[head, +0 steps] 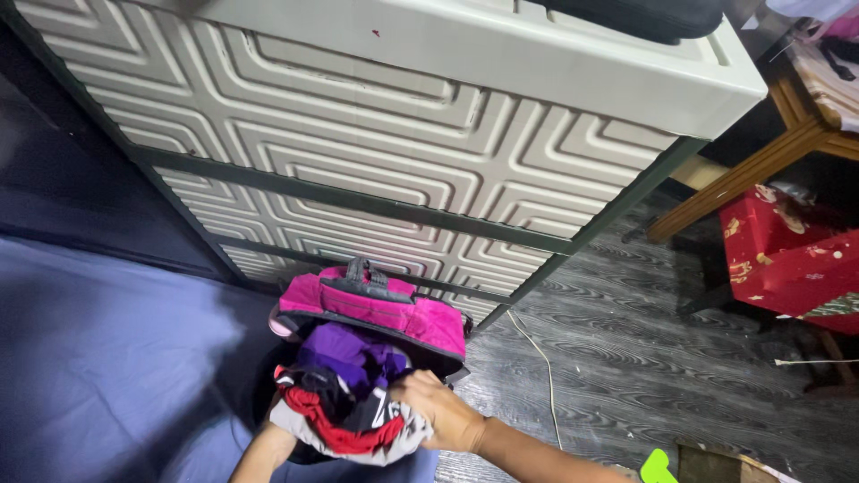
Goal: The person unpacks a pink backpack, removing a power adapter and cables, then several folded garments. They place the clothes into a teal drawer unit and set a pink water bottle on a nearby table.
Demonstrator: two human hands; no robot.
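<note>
The right hand point(438, 410) comes in from the lower right, its fingers curled down over the top of a bundle of clothes point(344, 413) and gripping the cloth at the bundle's right edge. The left hand is mostly hidden: only the forearm point(265, 454) shows, rising from the bottom edge and disappearing under the left side of the bundle, so I cannot tell whether that hand is closed on the fabric or just supporting it from below.

The bundle itself is a jumble of grey, black and red cloth, with a purple garment point(351, 351) piled just behind it. All of this sits in the open mouth of a pink backpack point(371, 309) with black trim and a grey carry handle on top. The backpack stands on the floor, its back right up against the base of a cream plastic drawer cabinet point(358, 134) with raised square-maze panels and dark green frame bars.

To the left lies a blue sheet point(98, 358). To the right, the dark grey wood-grain floor point(644, 340) carries a thin pale cord point(541, 362) trailing from the cabinet's corner. Farther right is a red patterned box point(787, 259) under a wooden table leg point(743, 174), and a bright green scrap point(658, 468) shows at the bottom edge.
</note>
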